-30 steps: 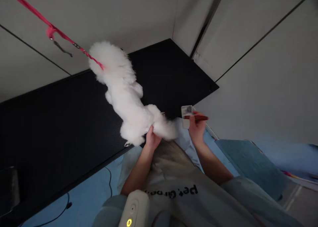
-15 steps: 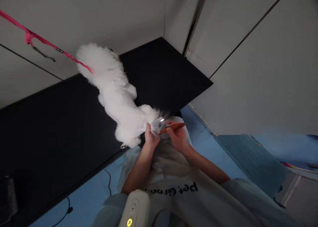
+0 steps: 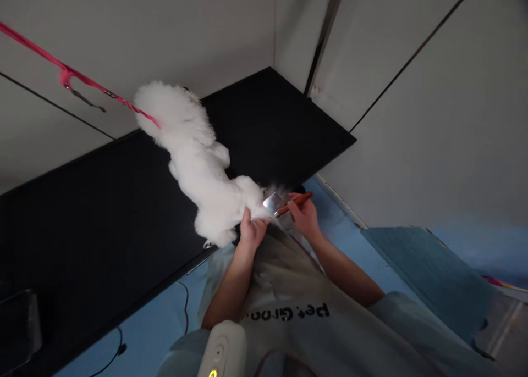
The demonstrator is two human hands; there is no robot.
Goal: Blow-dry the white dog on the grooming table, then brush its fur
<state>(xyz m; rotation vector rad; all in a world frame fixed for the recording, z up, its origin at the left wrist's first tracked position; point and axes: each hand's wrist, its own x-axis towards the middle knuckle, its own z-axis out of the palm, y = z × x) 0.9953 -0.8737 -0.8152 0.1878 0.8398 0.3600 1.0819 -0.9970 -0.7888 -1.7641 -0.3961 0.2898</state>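
Note:
A small white fluffy dog (image 3: 193,157) stands on a black table (image 3: 103,201), its head tied by a pink leash (image 3: 74,79) that runs up to the left. My left hand (image 3: 251,232) is closed around the dog's tail at its rear end. My right hand (image 3: 304,216) grips the reddish-brown handle of a slicker brush (image 3: 277,203), whose flat metal pad lies against the tail fur just right of my left hand.
Grey walls meet in a corner behind the table. A black cable (image 3: 181,305) trails over the blue floor below the table edge. A white device with a lit dot (image 3: 220,350) hangs at my chest. A dark object (image 3: 16,327) sits at the table's near left.
My right hand has brought the brush from off to the right in against the dog's tail. My left hand has kept its hold on the tail. The view shifted slightly.

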